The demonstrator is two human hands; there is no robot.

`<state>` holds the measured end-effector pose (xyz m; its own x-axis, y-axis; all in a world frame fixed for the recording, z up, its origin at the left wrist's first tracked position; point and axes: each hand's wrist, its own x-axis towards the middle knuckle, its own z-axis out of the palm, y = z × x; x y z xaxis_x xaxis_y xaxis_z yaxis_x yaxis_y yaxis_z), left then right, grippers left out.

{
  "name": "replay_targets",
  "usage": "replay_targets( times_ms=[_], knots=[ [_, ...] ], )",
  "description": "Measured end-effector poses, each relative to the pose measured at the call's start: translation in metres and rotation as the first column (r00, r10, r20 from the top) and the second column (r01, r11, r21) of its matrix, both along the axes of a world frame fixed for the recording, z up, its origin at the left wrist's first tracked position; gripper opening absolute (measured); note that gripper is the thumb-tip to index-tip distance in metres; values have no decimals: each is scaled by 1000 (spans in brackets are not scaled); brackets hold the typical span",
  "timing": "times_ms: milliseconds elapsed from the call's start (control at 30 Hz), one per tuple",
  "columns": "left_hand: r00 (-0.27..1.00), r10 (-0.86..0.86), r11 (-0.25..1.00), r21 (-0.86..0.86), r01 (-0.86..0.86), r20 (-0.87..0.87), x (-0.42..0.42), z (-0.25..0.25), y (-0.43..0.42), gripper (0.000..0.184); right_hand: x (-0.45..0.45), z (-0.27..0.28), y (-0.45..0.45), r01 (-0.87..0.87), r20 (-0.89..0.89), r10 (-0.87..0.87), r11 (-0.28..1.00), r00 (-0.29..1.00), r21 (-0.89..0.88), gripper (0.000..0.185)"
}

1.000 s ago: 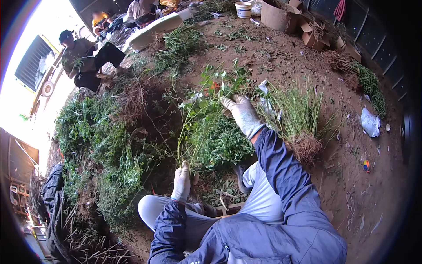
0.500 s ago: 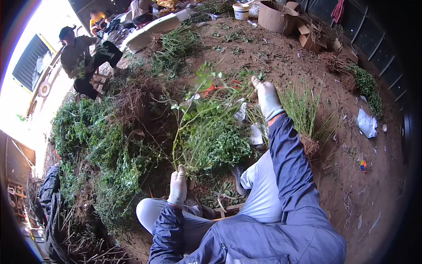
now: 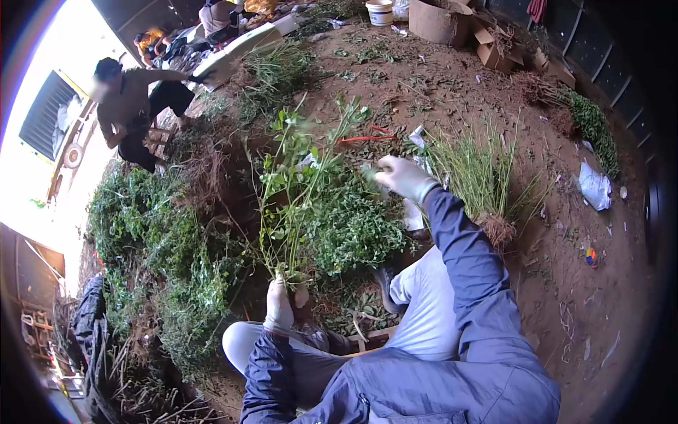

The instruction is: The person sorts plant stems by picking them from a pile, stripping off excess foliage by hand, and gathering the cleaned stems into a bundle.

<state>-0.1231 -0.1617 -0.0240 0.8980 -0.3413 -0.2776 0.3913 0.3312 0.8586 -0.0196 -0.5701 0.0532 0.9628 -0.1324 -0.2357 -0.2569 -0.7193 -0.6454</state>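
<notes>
My left hand (image 3: 279,304), in a pale glove, is closed around the lower ends of several leafy green stems (image 3: 293,212). The stems stand up and fan out away from me. My gloved right hand (image 3: 404,177) is raised to the right of them, its fingers pinched together. A small greenish blur shows at its fingertips, too smeared to name. Below and between my hands lies a heap of cut green leaves (image 3: 360,237). Beside my right forearm stands a bundle of thin, mostly bare stems (image 3: 487,173) with reddish roots (image 3: 496,230) toward me.
A large pile of leafy plants (image 3: 162,247) lies at left. Another person (image 3: 134,102) sits beyond it, with others further back. A white bucket (image 3: 380,13), a round brown container (image 3: 438,25) and a cardboard box (image 3: 498,53) stand at the back. A white plastic bag (image 3: 595,187) lies at right.
My right hand has come back toward me and left, away from the stem tops, and its fingers have turned leftward. The stems in my left hand now stand more upright.
</notes>
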Motion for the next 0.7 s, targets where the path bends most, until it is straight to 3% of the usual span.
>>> replay_targets(
  times_ms=[33,67,100,167,233,333,367,467,500,567,600,667,700],
  knots=[
    [1000,-9,1000,5,9,1,0,0,0,65,3,2,14,-112,58,109,992,992,59,68],
    [999,-41,999,-37,41,-5,0,-1,-2,63,-5,28,34,-109,28,105,943,994,314,72],
    [997,-72,994,-83,71,-10,0,-2,-5,62,4,13,42,-175,131,130,884,983,434,71],
    [992,-111,985,-137,102,-62,1,-8,-6,61,1,34,68,-291,186,226,780,956,554,61],
    [988,-120,986,-127,107,-96,0,-8,-7,61,6,15,91,-302,238,194,738,951,604,48],
    [973,-144,985,-118,125,-179,1,-7,-7,63,6,2,113,-105,84,63,530,994,842,33],
    [973,-120,982,-169,87,-195,0,-15,-4,67,3,0,123,-40,81,-72,452,994,891,22],
    [966,-124,979,-184,83,-225,2,-16,-3,66,4,-2,128,-58,109,-82,474,991,878,26],
    [966,-123,979,-185,81,-228,1,-16,-3,66,7,-5,133,-26,93,-157,388,983,921,30],
    [974,-127,978,-189,91,-189,1,-16,-5,66,12,-11,130,-23,113,-157,483,981,875,34],
    [973,-129,978,-188,93,-193,0,-15,-5,66,10,-3,134,-4,147,-260,482,954,876,34],
    [967,-161,973,-198,122,-195,2,-11,-8,64,27,-34,123,-14,263,-293,644,919,765,34],
    [966,-167,972,-197,128,-198,2,-13,-8,64,19,-12,125,26,195,-400,484,895,874,36]
  ],
)
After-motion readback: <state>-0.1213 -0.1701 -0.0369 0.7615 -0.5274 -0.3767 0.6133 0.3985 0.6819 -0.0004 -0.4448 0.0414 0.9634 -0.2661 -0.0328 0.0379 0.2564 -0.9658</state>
